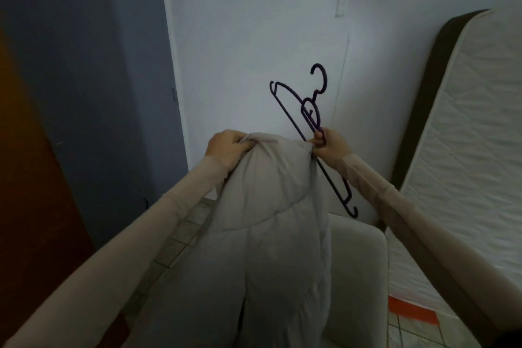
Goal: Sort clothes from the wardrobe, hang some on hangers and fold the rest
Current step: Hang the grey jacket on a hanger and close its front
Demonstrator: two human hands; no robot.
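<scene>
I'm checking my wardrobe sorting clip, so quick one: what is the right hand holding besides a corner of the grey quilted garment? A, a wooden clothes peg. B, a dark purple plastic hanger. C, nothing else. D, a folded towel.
B: the right hand grips a dark purple hanger along with the top corner of the grey quilted garment, while the left hand holds the other corner.
</scene>
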